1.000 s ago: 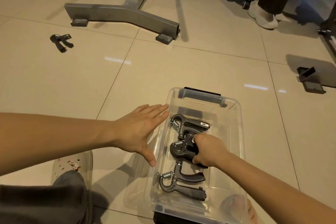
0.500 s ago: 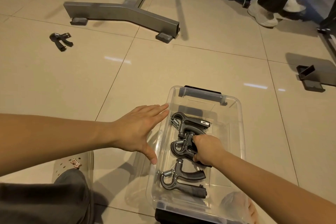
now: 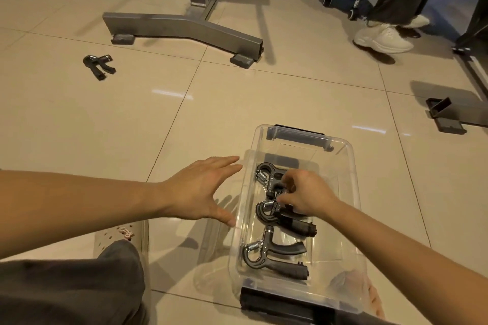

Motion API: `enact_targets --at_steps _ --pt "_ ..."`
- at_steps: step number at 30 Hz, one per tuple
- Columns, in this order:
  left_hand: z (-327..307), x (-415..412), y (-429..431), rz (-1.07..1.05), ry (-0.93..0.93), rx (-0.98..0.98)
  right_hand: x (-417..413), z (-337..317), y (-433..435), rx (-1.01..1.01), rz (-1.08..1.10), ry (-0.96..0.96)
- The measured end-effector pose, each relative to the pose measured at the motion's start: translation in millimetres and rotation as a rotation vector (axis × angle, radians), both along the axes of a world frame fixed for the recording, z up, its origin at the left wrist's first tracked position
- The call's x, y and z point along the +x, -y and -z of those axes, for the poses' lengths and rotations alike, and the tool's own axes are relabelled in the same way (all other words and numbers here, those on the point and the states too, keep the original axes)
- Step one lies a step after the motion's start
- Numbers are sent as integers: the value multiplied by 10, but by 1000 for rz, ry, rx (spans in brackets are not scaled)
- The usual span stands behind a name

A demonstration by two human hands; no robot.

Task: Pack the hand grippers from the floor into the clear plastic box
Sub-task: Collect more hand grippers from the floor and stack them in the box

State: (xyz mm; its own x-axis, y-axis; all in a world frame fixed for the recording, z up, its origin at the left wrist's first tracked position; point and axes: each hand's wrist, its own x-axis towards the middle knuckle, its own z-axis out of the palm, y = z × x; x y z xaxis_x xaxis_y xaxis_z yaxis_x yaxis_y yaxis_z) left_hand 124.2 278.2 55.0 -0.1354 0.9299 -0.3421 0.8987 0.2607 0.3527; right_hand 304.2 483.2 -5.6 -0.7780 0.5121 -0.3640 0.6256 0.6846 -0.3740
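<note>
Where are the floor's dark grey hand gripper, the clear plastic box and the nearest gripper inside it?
Dark grey floor hand gripper [image 3: 95, 64]: head view, handle junction.
Clear plastic box [image 3: 356, 187]: head view, right rim.
Nearest boxed gripper [image 3: 285, 269]: head view, lower handle.

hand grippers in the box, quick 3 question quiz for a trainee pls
1. How many hand grippers lie inside the clear plastic box?
2. True or false: the left hand reaches inside the box.
3. Where does the loose hand gripper lie? A) on the floor, far left B) in the left hand C) across the box's rim
Key: 1) three 2) false, it is open, outside the box's left wall 3) A
</note>
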Motion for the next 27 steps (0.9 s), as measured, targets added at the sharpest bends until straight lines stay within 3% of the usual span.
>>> enact_targets --at_steps 4,11,16,27 --pt "-277 -192 81 -101 7 45 -174 -529 187 -132 -15 -187" --pt "-1005 -818 760 -222 -20 9 -730 -1698 784 -89 -259 -280" --pt "-1604 -1192 1670 -330 -5 134 -1303 -2500 1565 -60 -382 -339" --pt "-2301 -1634 3727 -579 -36 244 -2492 -2981 3431 -17 -606 -300"
